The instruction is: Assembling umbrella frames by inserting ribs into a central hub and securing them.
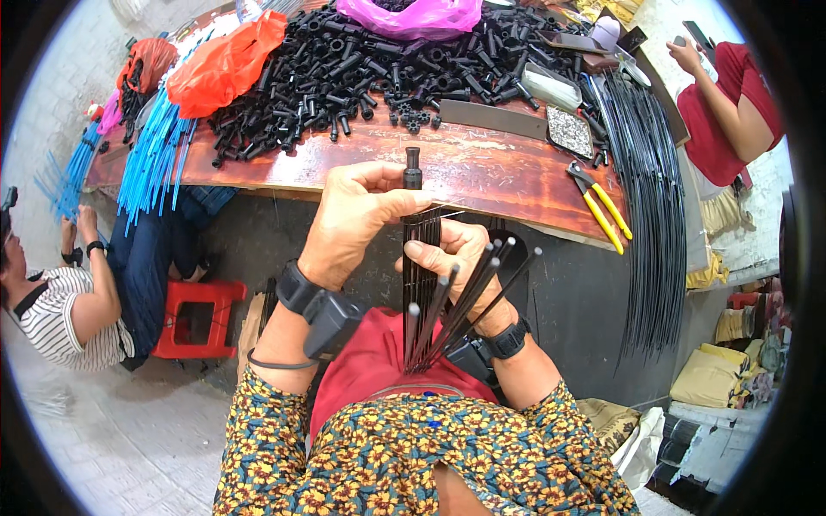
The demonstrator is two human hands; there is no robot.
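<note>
My left hand pinches the top of a black plastic tube piece that sits on the upper end of a bundle of thin black rods. My right hand is wrapped around that bundle lower down, and several loose rod ends fan out past its fingers toward the right. Both hands are held in front of the near edge of a red-brown wooden table. The bundle's lower end rests against my red lap.
A large heap of black tube pieces covers the table, with an orange bag, a pink bag, yellow-handled pliers and long black rods hanging off the right end. Blue rods hang left. A seated person and a red stool are left; another person sits right.
</note>
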